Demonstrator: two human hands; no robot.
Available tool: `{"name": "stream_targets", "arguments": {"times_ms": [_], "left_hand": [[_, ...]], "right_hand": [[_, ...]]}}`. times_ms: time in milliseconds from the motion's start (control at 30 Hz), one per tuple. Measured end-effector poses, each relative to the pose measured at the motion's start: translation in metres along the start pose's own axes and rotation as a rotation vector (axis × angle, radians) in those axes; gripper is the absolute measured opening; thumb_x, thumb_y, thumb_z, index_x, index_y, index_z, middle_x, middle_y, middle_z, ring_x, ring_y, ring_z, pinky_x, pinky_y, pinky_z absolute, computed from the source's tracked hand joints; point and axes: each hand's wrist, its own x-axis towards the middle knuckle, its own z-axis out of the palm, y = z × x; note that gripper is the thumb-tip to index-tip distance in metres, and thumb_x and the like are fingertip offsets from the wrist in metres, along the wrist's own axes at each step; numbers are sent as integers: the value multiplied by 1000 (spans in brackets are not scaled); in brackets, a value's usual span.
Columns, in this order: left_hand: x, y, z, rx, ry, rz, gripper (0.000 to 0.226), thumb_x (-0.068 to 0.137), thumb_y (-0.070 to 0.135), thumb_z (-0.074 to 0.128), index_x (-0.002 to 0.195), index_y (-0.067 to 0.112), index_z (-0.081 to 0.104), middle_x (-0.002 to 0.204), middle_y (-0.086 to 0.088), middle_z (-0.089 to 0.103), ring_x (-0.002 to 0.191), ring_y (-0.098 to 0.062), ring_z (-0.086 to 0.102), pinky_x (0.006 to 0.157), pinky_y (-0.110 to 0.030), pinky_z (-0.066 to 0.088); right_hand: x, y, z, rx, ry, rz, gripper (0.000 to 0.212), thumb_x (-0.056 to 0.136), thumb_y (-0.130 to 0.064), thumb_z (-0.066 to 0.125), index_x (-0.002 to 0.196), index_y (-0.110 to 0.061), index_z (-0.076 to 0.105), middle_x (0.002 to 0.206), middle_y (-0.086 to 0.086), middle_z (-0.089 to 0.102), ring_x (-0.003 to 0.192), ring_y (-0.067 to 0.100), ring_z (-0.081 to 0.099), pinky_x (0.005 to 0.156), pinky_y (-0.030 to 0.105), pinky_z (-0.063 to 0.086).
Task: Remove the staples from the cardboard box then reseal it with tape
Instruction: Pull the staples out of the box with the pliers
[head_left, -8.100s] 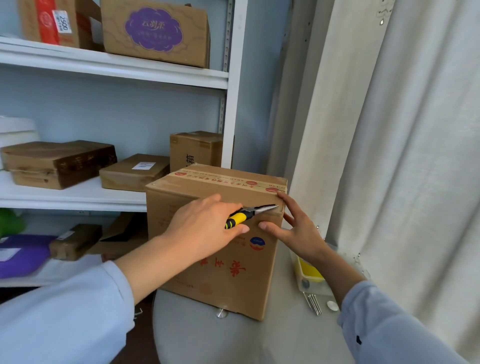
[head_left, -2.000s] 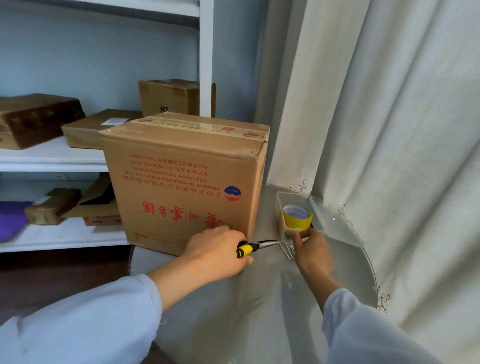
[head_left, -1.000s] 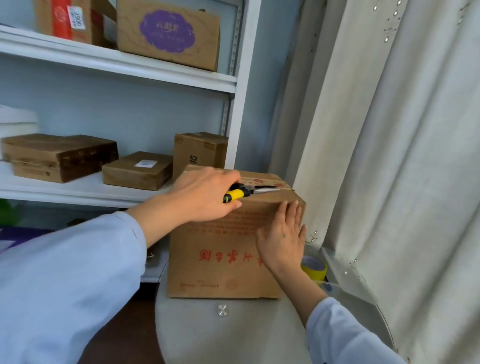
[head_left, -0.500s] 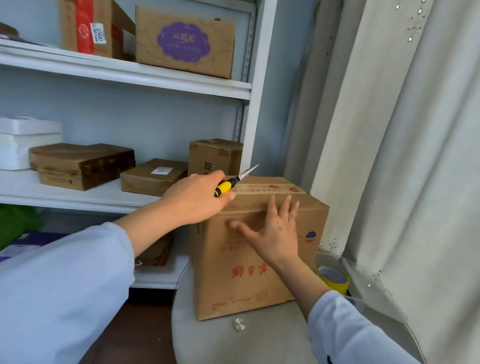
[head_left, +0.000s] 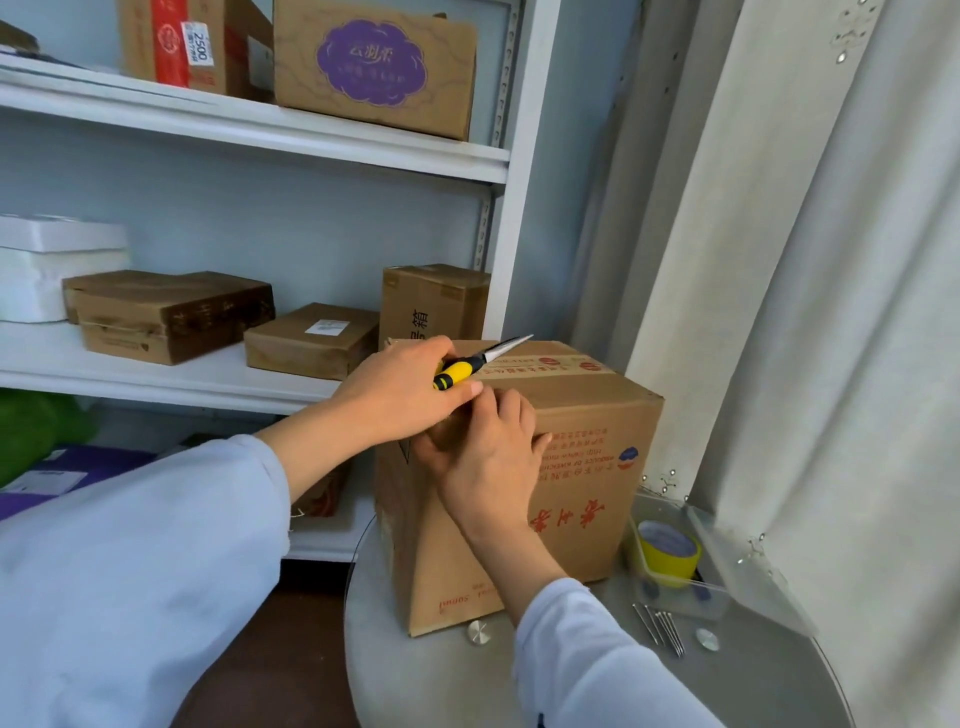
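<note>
Fingers of both hands crowded at cardboard box top near edge.

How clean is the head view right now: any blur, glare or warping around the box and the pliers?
Head view: soft, even daylight, no hard shadows; the pliers tip shows a bright glint; wide-angle bending curves the shelf edges and curtain; the cardboard box print is soft and hard to read; the near sleeve is blurred.

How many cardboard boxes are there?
6, maybe more hidden. One box on the table under both hands. Three on the middle shelf: a dark one, a flat one, a tall one. Two on the top shelf: red-striped, purple-labelled.
</note>
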Motion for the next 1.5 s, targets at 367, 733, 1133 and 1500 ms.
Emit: {"name": "stream_targets", "arguments": {"times_ms": [367,733,1133,1500], "left_hand": [[-32,-15,6,3,-159,188,47,83,55,58,126,39,47,122,14,51,108,-9,50,87,-33,48],[-16,11,2,159,-187,320,53,86,56,54,136,41,41,125,11,52,113,-11,48,90,-30,45],[15,32,3,280,-309,445,41,88,56,51,122,34,47,122,8,55,109,-14,51,86,-34,47],[14,41,8,376,-255,419,31,89,56,49,114,36,48,112,4,60,91,-20,57,76,-35,51]], "right_hand": [[4,101,-62,336,-119,-117,58,71,-48,66,125,-33,51,137,-23,42,142,-2,18,115,27,19],[-1,116,-61,264,-80,-60,68,72,-57,71,132,-42,43,156,-10,17,143,12,24,108,44,38],[17,149,-72,478,-234,-62,63,71,-43,79,124,-54,47,154,-15,17,142,8,23,111,43,36],[25,154,-73,416,-306,-58,67,62,-63,68,123,-59,39,155,-19,12,143,14,22,111,53,34]]}}
